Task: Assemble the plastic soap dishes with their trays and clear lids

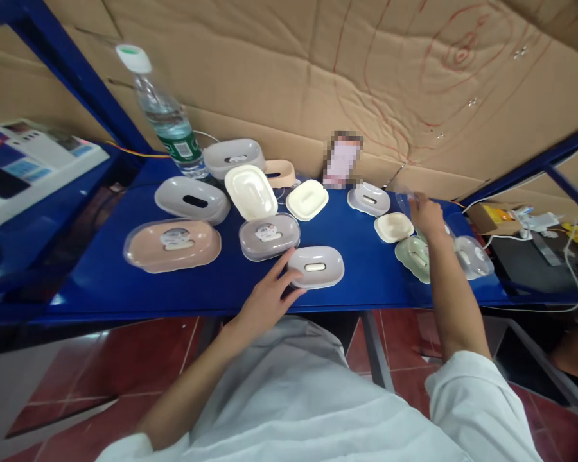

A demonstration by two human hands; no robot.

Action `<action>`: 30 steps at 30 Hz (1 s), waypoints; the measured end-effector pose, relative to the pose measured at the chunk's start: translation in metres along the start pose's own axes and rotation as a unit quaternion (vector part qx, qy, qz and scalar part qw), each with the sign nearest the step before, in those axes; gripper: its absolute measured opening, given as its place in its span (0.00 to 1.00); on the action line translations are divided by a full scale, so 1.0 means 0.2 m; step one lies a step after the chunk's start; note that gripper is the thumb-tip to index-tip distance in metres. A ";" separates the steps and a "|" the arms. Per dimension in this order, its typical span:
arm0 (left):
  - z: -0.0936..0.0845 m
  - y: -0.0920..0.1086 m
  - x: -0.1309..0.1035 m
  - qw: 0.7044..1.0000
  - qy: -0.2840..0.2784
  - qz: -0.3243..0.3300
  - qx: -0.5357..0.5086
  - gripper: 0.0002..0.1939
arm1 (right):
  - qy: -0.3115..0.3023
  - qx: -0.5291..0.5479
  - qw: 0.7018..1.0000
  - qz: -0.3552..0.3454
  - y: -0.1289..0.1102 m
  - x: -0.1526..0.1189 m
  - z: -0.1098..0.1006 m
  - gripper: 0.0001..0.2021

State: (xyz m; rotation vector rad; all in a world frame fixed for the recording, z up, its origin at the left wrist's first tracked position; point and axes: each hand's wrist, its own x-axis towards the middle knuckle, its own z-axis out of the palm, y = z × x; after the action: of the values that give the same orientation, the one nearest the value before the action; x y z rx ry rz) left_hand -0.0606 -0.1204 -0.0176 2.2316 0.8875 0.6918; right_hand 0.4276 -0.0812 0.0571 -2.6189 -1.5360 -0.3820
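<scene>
My left hand rests at the table's front edge, its fingertips and thumb gripping the left end of a light grey oval soap dish with a slot in its middle. To the right, my right hand reaches toward the back and has its fingers closed on a clear plastic lid, faint and partly hidden. Below that hand, a green soap dish is partly covered by my forearm. A cream oval tray and a lidded grey dish lie just left of it.
On the blue table stand a pink lidded dish, a grey lidded dish and a cream tray. A water bottle and a phone are near the cardboard wall. A clear-covered dish sits far right.
</scene>
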 end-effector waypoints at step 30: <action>-0.02 -0.04 0.03 0.994 0.011 -0.013 -0.108 0.40 | -0.017 0.333 0.842 -0.423 -0.67 -1.13 -0.06 0.17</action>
State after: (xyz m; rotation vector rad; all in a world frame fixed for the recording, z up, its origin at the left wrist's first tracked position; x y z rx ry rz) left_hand -0.0633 -0.1101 -0.0193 2.0198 0.8109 0.7648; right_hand 0.2030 -0.2089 0.0038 -1.3466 -2.2418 0.1603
